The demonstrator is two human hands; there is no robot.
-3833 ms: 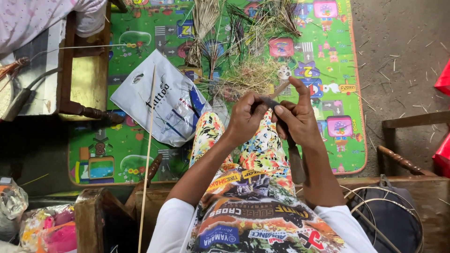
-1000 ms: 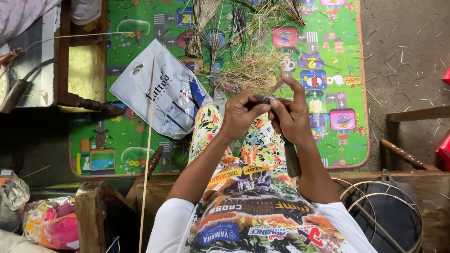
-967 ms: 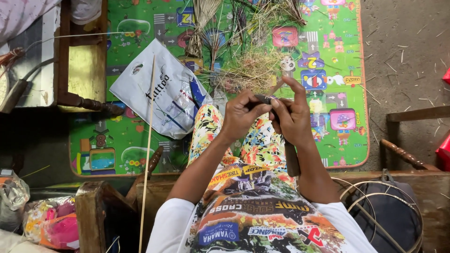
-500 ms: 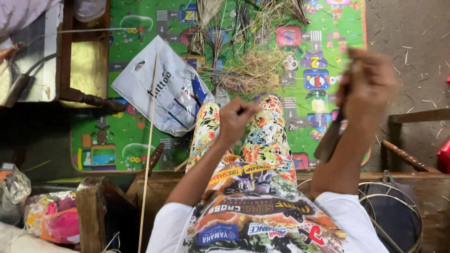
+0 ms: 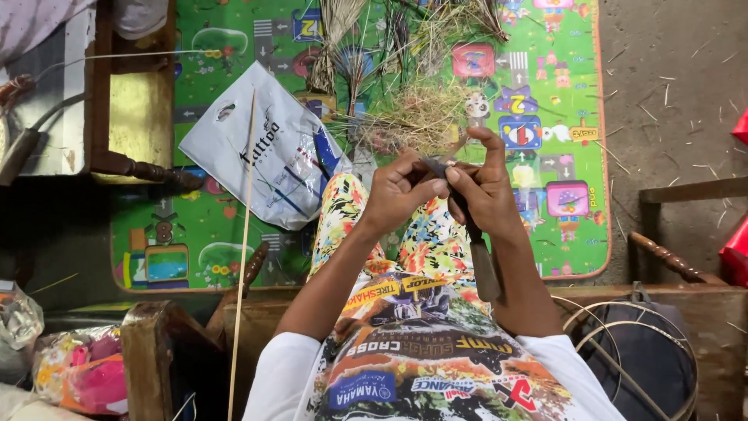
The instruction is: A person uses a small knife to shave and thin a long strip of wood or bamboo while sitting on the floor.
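My left hand (image 5: 401,191) and my right hand (image 5: 487,187) meet above my knees, over flowered trousers (image 5: 347,222). My right hand grips a knife whose dark handle (image 5: 483,269) runs down along my forearm. The fingers of my left hand pinch a thin pale strip (image 5: 450,150) against the blade near my right thumb. The blade itself is mostly hidden by the fingers. A heap of dry grass-like shavings (image 5: 417,117) lies on the green play mat (image 5: 187,234) just beyond my hands.
A white plastic bag (image 5: 261,148) lies on the mat at left, with a long thin stick (image 5: 241,257) leaning past it. Wooden furniture (image 5: 136,109) stands at far left. Coiled wire rings (image 5: 615,327) rest on a dark bag at lower right. Bare concrete floor (image 5: 678,86) lies to the right.
Half a second ago my right hand had swung out to the right with the knife; now it is back against my left hand at the strip.
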